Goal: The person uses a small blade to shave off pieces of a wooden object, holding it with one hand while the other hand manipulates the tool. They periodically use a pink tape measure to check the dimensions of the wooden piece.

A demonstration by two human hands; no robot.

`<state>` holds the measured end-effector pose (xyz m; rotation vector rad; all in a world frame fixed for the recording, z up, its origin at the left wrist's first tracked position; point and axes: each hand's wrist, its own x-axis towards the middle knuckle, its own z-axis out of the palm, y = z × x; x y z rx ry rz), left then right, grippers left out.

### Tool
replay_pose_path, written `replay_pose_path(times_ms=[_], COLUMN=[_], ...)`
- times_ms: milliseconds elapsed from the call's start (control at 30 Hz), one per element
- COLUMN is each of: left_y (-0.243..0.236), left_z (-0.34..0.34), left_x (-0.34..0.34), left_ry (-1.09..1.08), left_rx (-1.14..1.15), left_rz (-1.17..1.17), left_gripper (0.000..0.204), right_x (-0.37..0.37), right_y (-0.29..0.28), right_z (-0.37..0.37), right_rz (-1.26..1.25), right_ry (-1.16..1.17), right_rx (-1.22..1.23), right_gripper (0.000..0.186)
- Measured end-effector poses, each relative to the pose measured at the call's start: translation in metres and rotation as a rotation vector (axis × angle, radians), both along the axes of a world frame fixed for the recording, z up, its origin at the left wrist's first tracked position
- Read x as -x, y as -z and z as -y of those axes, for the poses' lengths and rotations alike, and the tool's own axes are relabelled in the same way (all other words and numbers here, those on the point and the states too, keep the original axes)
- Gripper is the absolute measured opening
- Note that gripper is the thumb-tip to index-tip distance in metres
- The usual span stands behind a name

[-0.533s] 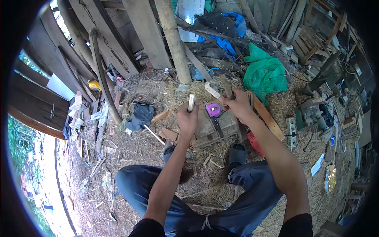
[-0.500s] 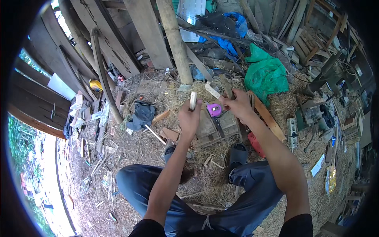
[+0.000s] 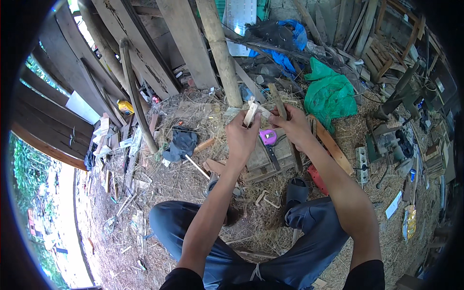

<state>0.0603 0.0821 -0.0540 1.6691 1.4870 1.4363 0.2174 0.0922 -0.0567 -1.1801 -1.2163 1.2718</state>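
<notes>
Both hands are up over the straw-covered ground: the left hand (image 3: 240,135) pinches a short pale strip of wood (image 3: 251,114) that stands nearly upright between thumb and fingers, and the right hand (image 3: 290,126) is closed around a darker, thin wooden stick (image 3: 278,102) whose upper end points away from the person. Compared with half a second ago, the two hands sit a little closer together and the pale strip now nearly meets the right hand's fingertips, so the pieces look as if they are being brought against one another for fitting or trimming; I judge the work to be in its handling stage, nothing set down. Just beneath the hands lies a small wooden board (image 3: 270,157) with a purple tape measure (image 3: 268,137) resting on it. From the one head view, the person sits low with knees in blue trousers (image 3: 309,251) spread apart. Off to the right a green plastic bag (image 3: 331,94) lies crumpled near a bamboo post (image 3: 220,48), and a dark cloth (image 3: 181,142) sits well to the left.
</notes>
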Motion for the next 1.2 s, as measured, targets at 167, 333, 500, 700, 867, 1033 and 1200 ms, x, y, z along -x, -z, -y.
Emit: replay_pose_path(times_ms=[167, 333, 500, 700, 867, 1033, 1200], left_y=[-0.002, -0.002, 0.004, -0.003, -0.005, -0.006, -0.004], left_z=[0.001, 0.001, -0.002, 0.0, 0.001, -0.001, -0.003], left_x=[-0.001, -0.003, -0.004, -0.005, -0.008, -0.008, -0.006], left_ry=[-0.03, -0.004, -0.021, -0.028, -0.029, -0.033, -0.025], left_rx=[-0.061, -0.066, -0.032, 0.036, 0.031, 0.011, -0.092], left_rz=[-0.015, -0.018, 0.029, 0.006, 0.075, 0.05, -0.109], left_gripper=[0.021, 0.02, 0.023, 0.024, 0.024, 0.022, 0.02], right_x=[0.002, 0.001, 0.001, 0.0, 0.0, 0.0, 0.0], right_y=[-0.004, -0.005, -0.004, -0.006, -0.006, -0.007, -0.006], right_z=[0.002, 0.003, 0.002, 0.003, 0.003, 0.004, 0.004], right_rz=[-0.011, -0.033, -0.008, -0.001, -0.01, -0.021, -0.021], right_ry=[-0.011, 0.001, -0.009, 0.011, 0.014, 0.024, 0.04], right_rx=[-0.012, -0.043, -0.055, -0.058, -0.055, -0.069, -0.081], right_gripper=[0.025, 0.026, 0.028, 0.029, 0.029, 0.029, 0.029])
